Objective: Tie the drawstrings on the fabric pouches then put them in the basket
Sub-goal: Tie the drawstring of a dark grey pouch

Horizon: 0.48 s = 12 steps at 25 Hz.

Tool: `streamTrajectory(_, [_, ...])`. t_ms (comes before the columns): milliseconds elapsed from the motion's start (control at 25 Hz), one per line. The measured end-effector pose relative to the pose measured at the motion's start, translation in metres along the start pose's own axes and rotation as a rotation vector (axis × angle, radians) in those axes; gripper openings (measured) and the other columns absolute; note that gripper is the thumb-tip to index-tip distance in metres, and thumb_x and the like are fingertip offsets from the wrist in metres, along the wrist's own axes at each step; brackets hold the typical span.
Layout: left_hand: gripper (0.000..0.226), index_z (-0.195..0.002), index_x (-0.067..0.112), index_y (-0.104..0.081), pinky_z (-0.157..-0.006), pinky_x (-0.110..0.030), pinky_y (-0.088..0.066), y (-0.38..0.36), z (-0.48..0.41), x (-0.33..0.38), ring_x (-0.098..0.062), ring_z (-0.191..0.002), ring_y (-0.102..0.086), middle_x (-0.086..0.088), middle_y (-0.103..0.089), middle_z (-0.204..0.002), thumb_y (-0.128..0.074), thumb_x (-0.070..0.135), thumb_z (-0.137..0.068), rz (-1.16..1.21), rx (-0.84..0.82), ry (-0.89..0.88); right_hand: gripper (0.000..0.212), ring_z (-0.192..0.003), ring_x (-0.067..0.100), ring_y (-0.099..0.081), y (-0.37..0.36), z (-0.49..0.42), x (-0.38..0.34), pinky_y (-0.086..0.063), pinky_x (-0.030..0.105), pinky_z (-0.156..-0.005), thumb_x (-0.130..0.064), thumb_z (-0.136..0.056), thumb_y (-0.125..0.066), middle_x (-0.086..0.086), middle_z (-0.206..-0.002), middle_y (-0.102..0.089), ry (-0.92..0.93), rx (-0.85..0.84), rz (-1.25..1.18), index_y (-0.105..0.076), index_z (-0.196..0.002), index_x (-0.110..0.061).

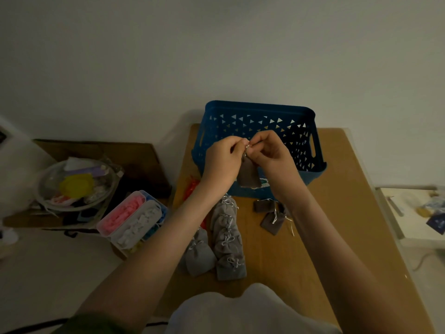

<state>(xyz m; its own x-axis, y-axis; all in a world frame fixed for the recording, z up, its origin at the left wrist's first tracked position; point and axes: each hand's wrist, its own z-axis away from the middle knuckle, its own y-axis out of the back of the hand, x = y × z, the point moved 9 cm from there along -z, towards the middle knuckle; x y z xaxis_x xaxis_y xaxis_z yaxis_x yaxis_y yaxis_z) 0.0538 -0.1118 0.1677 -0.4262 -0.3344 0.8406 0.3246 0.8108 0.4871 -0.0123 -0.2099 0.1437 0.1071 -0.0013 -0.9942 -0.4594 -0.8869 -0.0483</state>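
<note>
A small grey-brown fabric pouch (248, 174) hangs in the air in front of the blue plastic basket (260, 112). My left hand (222, 160) and my right hand (271, 154) meet above it, and the fingertips of both pinch its white drawstring at the pouch's mouth. Several more grey pouches (227, 237) lie in a row on the wooden table (337, 213) below my arms. Two darker pouches (272, 216) lie to the right of them, with loose strings. What lies inside the basket is hidden by my hands.
Red-orange fabric (191, 186) lies by the basket's left side. Left of the table stand a clear box with pink and white items (131, 219) and a glass bowl of oddments (74, 184). A white shelf (414, 213) sits at the right. The wall is close behind the basket.
</note>
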Motion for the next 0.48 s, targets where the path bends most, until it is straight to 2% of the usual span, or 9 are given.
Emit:
streamTrajectory(80, [0.025,-0.101,0.005,-0.069,-0.068,-0.013,-0.042,-0.003,0.0,0.001,-0.013,-0.087,-0.062,-0.006,-0.07,-0.095,-0.048,0.018,-0.099,-0.042,-0.04,-0.017,0.01,-0.077,0.015,-0.062,0.004,0.001,0.003,-0.051,0.028,-0.074,-0.01,-0.093,-0.058,0.004,-0.076,-0.062,-0.004,0.078,0.1,-0.056,-0.101,-0.016])
streamTrajectory(160, [0.028,-0.099,0.003,-0.069,-0.068,-0.021,-0.043,-0.006,0.001,-0.001,-0.016,-0.084,-0.062,-0.009,-0.069,-0.091,-0.045,0.019,-0.1,-0.062,-0.069,-0.011,0.009,-0.078,0.014,-0.062,0.007,0.001,0.0,-0.051,0.026,-0.073,-0.01,-0.093,-0.058,0.004,-0.08,-0.065,0.044,0.141,0.183,-0.061,-0.099,-0.016])
streamTrajectory(320, [0.032,-0.088,-0.001,-0.067,-0.064,-0.029,-0.041,-0.001,-0.002,-0.01,-0.022,-0.074,-0.059,-0.015,-0.065,-0.079,-0.045,0.018,-0.1,0.002,-0.033,0.035,0.008,-0.082,0.01,-0.065,0.001,0.0,-0.007,-0.053,0.023,-0.075,-0.009,-0.091,-0.061,-0.003,-0.086,-0.068,0.139,0.138,0.264,-0.066,-0.098,-0.008])
streamTrajectory(480, [0.029,-0.097,0.001,-0.069,-0.072,-0.036,-0.048,0.0,-0.003,-0.014,-0.021,-0.08,-0.062,-0.013,-0.068,-0.086,-0.045,0.017,-0.1,0.072,-0.013,0.071,0.017,-0.085,0.012,-0.066,-0.003,-0.003,-0.007,-0.054,0.024,-0.078,-0.005,-0.092,-0.058,0.003,-0.091,-0.07,0.127,0.14,0.274,-0.066,-0.106,-0.009])
